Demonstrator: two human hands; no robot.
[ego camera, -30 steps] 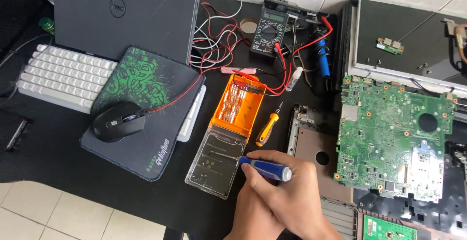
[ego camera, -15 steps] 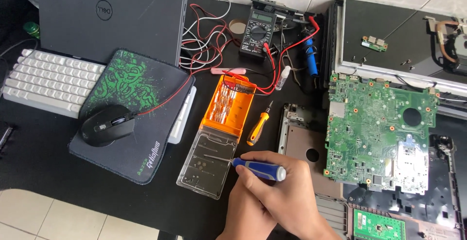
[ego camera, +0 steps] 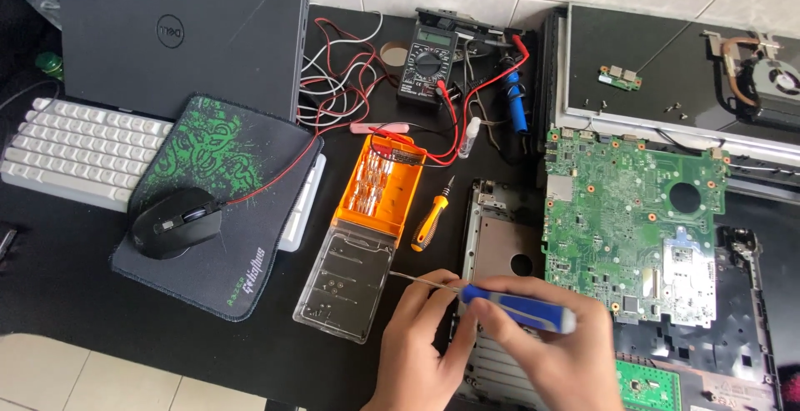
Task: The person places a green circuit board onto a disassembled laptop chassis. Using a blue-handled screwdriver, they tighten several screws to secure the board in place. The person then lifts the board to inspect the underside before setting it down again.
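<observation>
My right hand [ego camera: 554,361] grips the blue handle of a screwdriver [ego camera: 521,313], which lies nearly level and points left. My left hand [ego camera: 417,328] pinches its thin metal shaft [ego camera: 421,280] between the fingertips. The tip ends just right of the clear lid [ego camera: 343,282] of an open orange bit case [ego camera: 385,179]. Both hands hover over the grey metal frame of a dismantled laptop base [ego camera: 498,240]. A small orange and black screwdriver [ego camera: 432,219] lies between the case and that frame.
A bare green motherboard [ego camera: 633,211] lies to the right, and a dark laptop panel [ego camera: 667,61] with a fan and heat pipe [ego camera: 762,73] behind it. A multimeter [ego camera: 427,65] with red and black leads sits at the back. A closed laptop [ego camera: 183,36], white keyboard [ego camera: 75,148] and mouse [ego camera: 175,223] on a pad are at the left.
The screwdriver handle has moved right, away from the clear lid, leaving more bare shaft showing. My left fingers now hold the shaft. The view has shifted slightly.
</observation>
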